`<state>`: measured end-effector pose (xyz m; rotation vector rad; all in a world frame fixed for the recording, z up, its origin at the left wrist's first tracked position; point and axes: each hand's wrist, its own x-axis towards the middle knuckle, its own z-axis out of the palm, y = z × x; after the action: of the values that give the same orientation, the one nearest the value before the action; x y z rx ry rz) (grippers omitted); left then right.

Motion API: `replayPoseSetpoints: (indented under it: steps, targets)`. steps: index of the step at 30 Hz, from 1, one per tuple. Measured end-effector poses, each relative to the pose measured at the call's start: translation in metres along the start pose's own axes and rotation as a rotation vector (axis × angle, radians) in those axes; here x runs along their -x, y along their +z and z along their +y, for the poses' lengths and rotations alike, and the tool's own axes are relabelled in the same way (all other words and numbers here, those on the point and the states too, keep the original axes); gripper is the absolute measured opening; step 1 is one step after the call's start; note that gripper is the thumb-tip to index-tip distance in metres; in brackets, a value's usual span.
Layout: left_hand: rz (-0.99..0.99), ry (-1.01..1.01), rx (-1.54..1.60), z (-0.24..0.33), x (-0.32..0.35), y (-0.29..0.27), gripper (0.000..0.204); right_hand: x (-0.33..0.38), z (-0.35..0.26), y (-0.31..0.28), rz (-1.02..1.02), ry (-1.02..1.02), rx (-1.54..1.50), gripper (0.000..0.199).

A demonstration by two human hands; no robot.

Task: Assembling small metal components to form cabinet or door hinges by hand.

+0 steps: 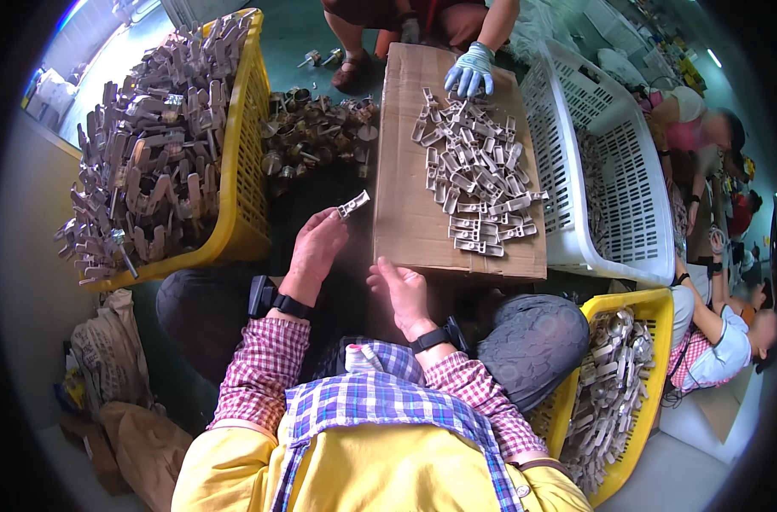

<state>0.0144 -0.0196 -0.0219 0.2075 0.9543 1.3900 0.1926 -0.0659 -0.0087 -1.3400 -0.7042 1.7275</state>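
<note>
Between the thumb and fingertips of my left hand (318,245) is a small light-grey plastic clip-like part (354,205), held in the air left of the cardboard box (403,171). My right hand (403,294) is at the near left corner of that box. Its thumb points up, the fingers are loosely bent, and nothing shows in them. On the box top lies a loose pile of similar grey plastic parts (488,162). Across the box, a co-worker's gloved hand (471,71) rests at the far edge of the pile.
At left a yellow crate (250,136) is heaped with grey-handled parts. Metal-and-brown pieces (316,136) are piled on the floor beside it. At right stand a white crate (631,183) and a yellow basket (657,333) of grey parts. Sacks (111,350) lie at lower left; other people sit at right.
</note>
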Motion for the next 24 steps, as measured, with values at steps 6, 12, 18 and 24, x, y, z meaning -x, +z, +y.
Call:
replayPoseSetpoints:
  steps: [6, 12, 18, 24]
  targets:
    - [0.020, 0.010, -0.101, 0.002, 0.005, 0.007, 0.017, -0.001, -0.001, 0.000, -0.005, 0.031, -0.020, 0.037]
    - [-0.026, 0.077, -0.226, 0.008, 0.003, 0.007, 0.018, -0.004, 0.002, -0.002, -0.006, 0.039, 0.001, 0.037]
    - [-0.054, 0.220, -0.451, 0.016, 0.000, 0.007, 0.021, -0.004, 0.003, -0.004, -0.051, 0.000, 0.006, 0.036]
    - [0.140, 0.096, -0.253, 0.014, -0.008, -0.007, 0.015, -0.001, 0.000, -0.002, -0.040, -0.073, -0.025, 0.031]
